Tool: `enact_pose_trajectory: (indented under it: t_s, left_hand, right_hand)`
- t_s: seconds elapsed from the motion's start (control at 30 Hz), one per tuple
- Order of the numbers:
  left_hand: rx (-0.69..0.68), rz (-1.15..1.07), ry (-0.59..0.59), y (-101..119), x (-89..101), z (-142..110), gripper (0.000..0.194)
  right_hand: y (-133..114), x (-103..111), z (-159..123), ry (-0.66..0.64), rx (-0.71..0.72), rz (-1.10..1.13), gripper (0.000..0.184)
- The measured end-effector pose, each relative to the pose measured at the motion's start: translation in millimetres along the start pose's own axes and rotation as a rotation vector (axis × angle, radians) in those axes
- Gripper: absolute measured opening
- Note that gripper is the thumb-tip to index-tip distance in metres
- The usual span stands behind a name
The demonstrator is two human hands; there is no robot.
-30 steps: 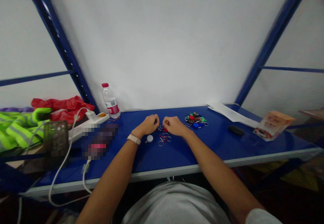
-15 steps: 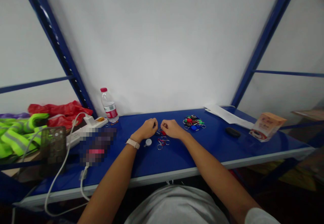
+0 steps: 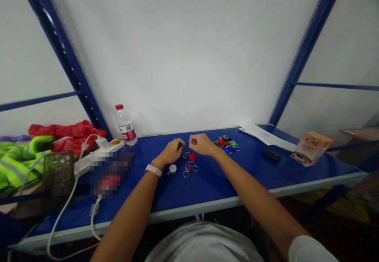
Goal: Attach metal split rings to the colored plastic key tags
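My left hand (image 3: 172, 151) is closed on a small dark item (image 3: 179, 146), too little of which shows to name it. Facing it across a narrow gap, my right hand (image 3: 201, 144) has its fingers curled together, and what they hold, if anything, is hidden. Just below the hands lie a red round key reel (image 3: 192, 157) and several metal key rings (image 3: 186, 174) with small red pieces among them. A round white-and-silver piece (image 3: 172, 169) rests by my left wrist. Beyond my right wrist is a pile of coloured key reels and rings (image 3: 227, 145), partly covered by it.
Further right on the blue table (image 3: 251, 179) are a black oval case (image 3: 271, 155), white papers (image 3: 266, 136) and an upright paper packet (image 3: 312, 148). A water bottle (image 3: 127, 130), a power strip (image 3: 85, 163) with white cables and yellow-green vests (image 3: 17, 161) occupy the left side.
My right hand has lifted slightly up and away, uncovering more of the red key reel and a ring, and now overlaps the pile's edge. My left hand stays nearly in place.
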State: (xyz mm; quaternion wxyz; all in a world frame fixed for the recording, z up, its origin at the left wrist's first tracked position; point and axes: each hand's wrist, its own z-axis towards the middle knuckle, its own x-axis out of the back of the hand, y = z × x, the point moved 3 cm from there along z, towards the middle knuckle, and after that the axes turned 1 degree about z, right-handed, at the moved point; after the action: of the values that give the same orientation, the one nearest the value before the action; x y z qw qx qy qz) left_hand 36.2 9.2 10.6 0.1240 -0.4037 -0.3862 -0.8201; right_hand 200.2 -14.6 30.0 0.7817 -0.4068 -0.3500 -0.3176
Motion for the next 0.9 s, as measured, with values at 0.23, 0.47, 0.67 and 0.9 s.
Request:
enact_pose_trajectory:
  t_s: [0.23,0.47,0.67,0.9]
  left_hand:
    - [0.077,-0.237,-0.05,-3.1,-3.2,-1.9,0.026]
    - [0.133,-0.526,-0.055,-1.7,-5.7,0.7,0.025]
    - [0.177,-0.626,-0.058,6.9,-3.4,0.1,0.03]
    - [0.172,-0.656,-0.035,1.9,-2.7,1.8,0.033]
  right_hand:
    - [20.9,-11.5,-8.7,0.048,-0.074,0.087,0.013]
    - [22.9,-13.5,-17.4,-0.015,-0.039,0.242,0.02]
    - [14.2,-16.8,-18.4,-0.075,-0.025,0.294,0.022]
    - [13.2,-11.6,-19.0,-0.014,0.009,0.305,0.02]
